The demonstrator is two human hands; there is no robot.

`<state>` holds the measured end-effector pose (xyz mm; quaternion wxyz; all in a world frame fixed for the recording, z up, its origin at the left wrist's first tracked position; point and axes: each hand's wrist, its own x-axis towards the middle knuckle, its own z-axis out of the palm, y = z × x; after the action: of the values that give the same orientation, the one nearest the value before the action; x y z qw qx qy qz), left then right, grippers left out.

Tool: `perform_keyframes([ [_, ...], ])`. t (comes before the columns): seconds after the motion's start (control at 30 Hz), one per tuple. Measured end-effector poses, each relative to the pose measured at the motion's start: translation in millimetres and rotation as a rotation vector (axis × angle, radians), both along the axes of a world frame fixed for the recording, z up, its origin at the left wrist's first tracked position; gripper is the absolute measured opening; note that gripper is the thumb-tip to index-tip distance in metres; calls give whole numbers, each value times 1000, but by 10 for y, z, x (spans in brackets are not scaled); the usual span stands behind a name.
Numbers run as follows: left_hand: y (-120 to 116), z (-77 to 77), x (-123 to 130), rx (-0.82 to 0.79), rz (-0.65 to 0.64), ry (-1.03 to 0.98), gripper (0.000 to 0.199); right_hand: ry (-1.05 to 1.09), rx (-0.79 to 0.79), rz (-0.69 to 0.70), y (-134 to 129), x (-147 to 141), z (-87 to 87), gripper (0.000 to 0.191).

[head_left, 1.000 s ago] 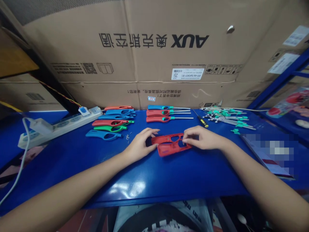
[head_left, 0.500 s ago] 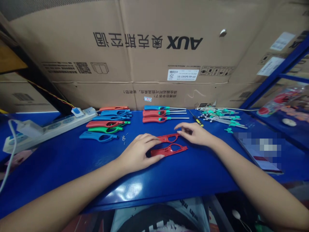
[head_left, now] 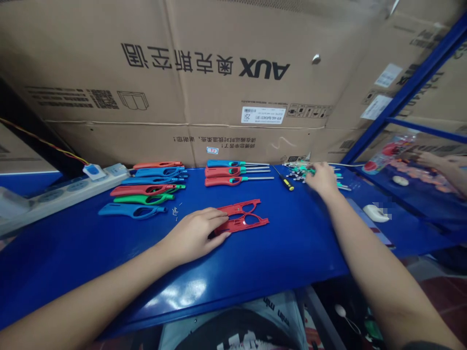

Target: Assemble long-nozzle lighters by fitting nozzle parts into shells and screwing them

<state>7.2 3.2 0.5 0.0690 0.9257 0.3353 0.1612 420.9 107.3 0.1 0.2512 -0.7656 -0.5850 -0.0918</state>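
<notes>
My left hand (head_left: 199, 233) curls over the left ends of two red lighter shell halves (head_left: 251, 221), its thumb along the lower one. The halves lie side by side on the blue table, their trigger loops towards each other. At the back right, my right hand (head_left: 323, 179) reaches down into a pile of lighter rods with green parts (head_left: 343, 185). Its fingers are bent together at the pile; what they pinch is hidden. A yellow and black screwdriver (head_left: 288, 184) lies just left of that pile. Small screws (head_left: 175, 211) are scattered left of my left hand.
Assembled lighters with metal rods (head_left: 222, 181) lie at the back middle. Several coloured shells (head_left: 134, 210) are stacked at the left beside a power strip (head_left: 78, 187). A cardboard wall (head_left: 219, 97) stands behind. On the right are a bottle (head_left: 386, 150) and another person's hand (head_left: 434, 163).
My right hand has left the tip of the upper red shell half and moved right to the rod pile. The two halves now lie closer together under my left hand. The view has shifted right.
</notes>
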Motion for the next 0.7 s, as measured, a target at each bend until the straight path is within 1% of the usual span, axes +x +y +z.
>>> perform_keyframes([
  [0.1,16,3,-24,10,-3,16,33,12,-109,-184,18,175,-21,25],
  [0.2,22,15,-35,21,-8,29,33,10,-186,-265,21,275,-4,27],
  [0.27,21,25,-35,29,-8,38,33,2,-217,-286,21,313,13,26],
  [0.43,17,24,-36,37,-4,41,33,1,-293,-293,25,356,24,17],
  [0.63,36,10,-47,50,-20,34,33,-16,-329,-296,11,322,46,29],
  [0.7,38,10,-51,53,-22,37,33,-12,-345,-306,3,307,63,28],
])
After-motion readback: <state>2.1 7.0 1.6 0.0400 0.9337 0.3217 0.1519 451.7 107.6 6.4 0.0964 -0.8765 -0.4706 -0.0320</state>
